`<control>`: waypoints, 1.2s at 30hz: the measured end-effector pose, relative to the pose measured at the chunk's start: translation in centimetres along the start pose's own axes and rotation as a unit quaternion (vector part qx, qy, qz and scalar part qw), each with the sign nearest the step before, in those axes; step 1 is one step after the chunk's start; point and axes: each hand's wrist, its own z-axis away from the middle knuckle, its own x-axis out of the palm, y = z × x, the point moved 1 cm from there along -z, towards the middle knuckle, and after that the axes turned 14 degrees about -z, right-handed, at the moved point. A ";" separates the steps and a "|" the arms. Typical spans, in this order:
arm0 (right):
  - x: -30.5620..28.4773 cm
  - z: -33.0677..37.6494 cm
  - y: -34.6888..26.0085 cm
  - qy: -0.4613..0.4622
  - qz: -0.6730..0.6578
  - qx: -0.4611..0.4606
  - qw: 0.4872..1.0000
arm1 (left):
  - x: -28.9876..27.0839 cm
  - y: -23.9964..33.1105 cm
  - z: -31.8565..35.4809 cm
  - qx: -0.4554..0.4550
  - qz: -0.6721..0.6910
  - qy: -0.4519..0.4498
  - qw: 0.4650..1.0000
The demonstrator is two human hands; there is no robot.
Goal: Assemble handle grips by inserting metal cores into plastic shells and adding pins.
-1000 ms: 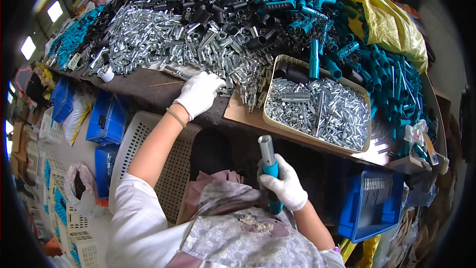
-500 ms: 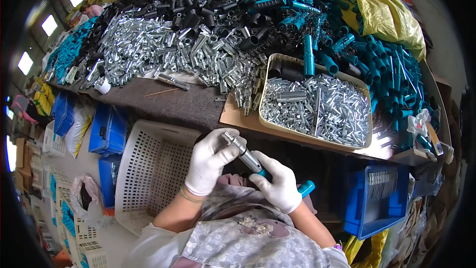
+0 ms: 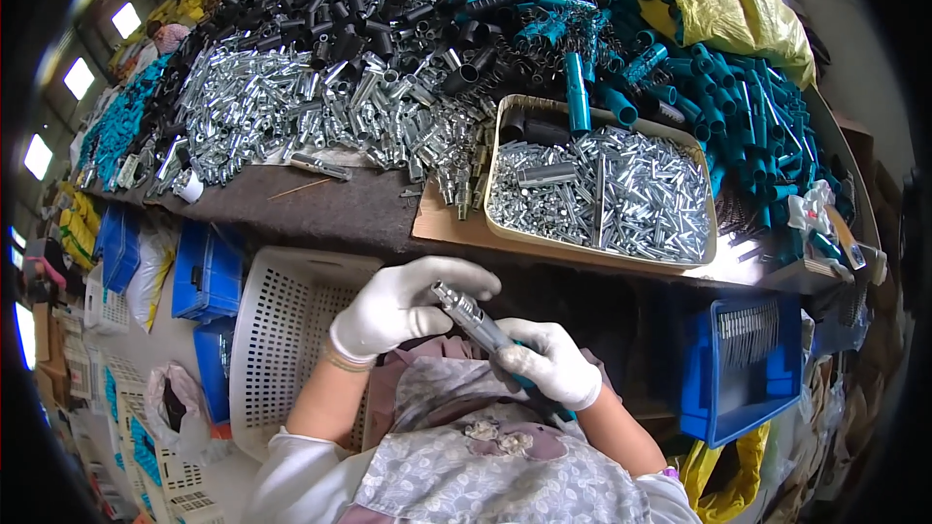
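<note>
In front of my apron, my right hand [image 3: 553, 364], in a white glove, is closed around the teal handle of a silver metal-barrelled tool [image 3: 476, 320]. The barrel tilts up to the left, and its stepped, narrower end lies bare. My left hand [image 3: 408, 306], gloved in white too, is beside that end with its fingers stretched over it and its thumb apart below. Whether the left thumb touches the barrel, I cannot tell. Most of the teal handle is hidden by my right hand.
A cream tray [image 3: 607, 254] of small metal pins stands at the table's near edge. Behind lie piles of silver sleeves [image 3: 252, 97], black tubes [image 3: 359, 15] and teal handles [image 3: 728, 102]. A white perforated basket [image 3: 277, 330] is at left, a blue bin [image 3: 714, 427] at right.
My left hand has let go of the metal end and its fingers have spread out. My right hand has turned over the handle, hiding the teal end that stuck out.
</note>
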 end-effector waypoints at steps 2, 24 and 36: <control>-0.5 -0.2 0.2 0.044 0.115 -0.023 0.992 | -0.7 0.8 0.5 -0.062 -0.005 0.031 0.998; -3.9 0.1 -0.6 -0.138 0.168 0.037 0.975 | 2.1 2.8 0.8 0.187 -0.432 -0.050 0.881; -2.8 -0.5 -0.3 -0.021 0.207 -0.019 0.978 | 3.0 1.8 0.6 -0.031 -0.350 0.034 0.936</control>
